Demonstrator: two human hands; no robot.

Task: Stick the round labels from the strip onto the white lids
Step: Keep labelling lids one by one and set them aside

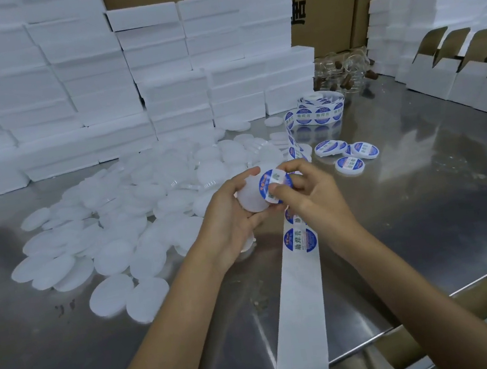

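Here the left hand (227,214) curls its fingers round a white lid (252,197), held up just above the steel table (424,190), while the right hand (309,194) pinches a round blue label (273,184) between thumb and fingertips and lays it against the lid's face. The lid looks light and fairly stiff, probably thin plastic, so a grip round its rim should leave the flat face free for the sticker. The label is likely thin, limp and tacky on one side; holding it by its very edge would keep fingers off the adhesive and let it be smoothed down from one side. The strip (299,301) of backing paper runs from a roll (321,109) at the back, under the hands and off the near table edge; it seems soft and easily twisted. A heap of unlabelled lids (133,212) lies to the left, and a few finished labelled lids (349,154) sit to the right. Whether the label is already stuck or only touching cannot be told, as the right fingers cover part of it. The left palm hides the lid's underside, and the small print on the labels is too blurred to read.
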